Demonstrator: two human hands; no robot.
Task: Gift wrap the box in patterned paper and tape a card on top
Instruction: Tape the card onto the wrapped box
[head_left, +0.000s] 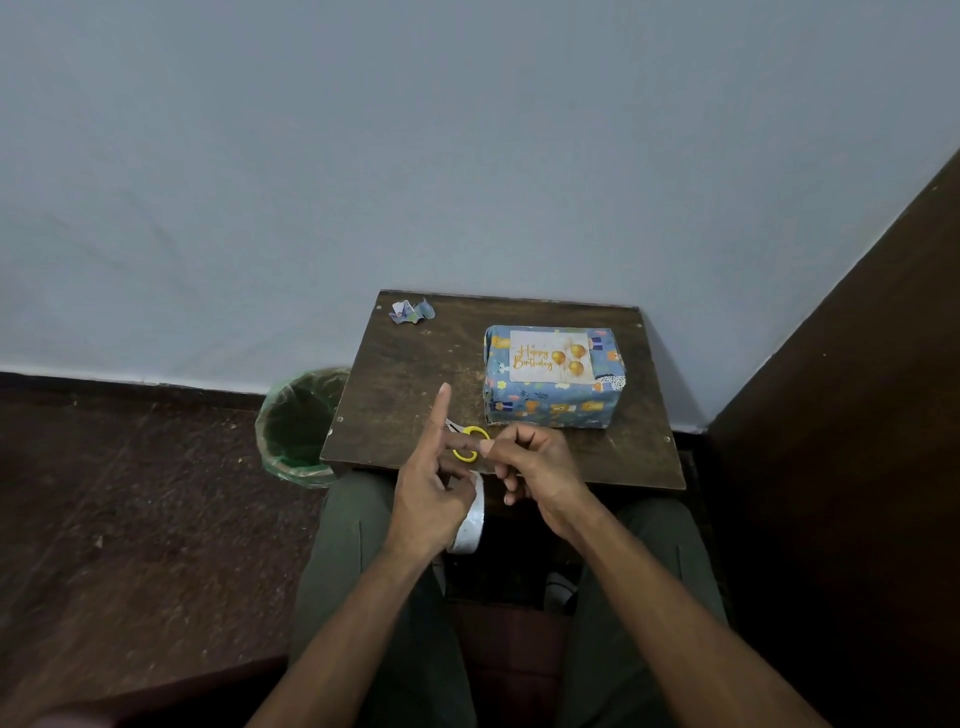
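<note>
While hands (470, 467) hide scissors (470, 441) (yellow), bin (298, 421)

Head view, looking forward and down

A single wide-angle camera sits above the person's lap, facing a small dark wooden table (415, 374) against a pale blue wall (363, 156), close to both forearms.

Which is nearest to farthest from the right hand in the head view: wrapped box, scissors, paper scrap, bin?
From the right hand:
1. Scissors, on the table right beside its fingertips.
2. Wrapped box, just beyond it, table's right side.
3. Bin, on the floor left of the table.
4. Paper scrap, table's far left corner.
</note>
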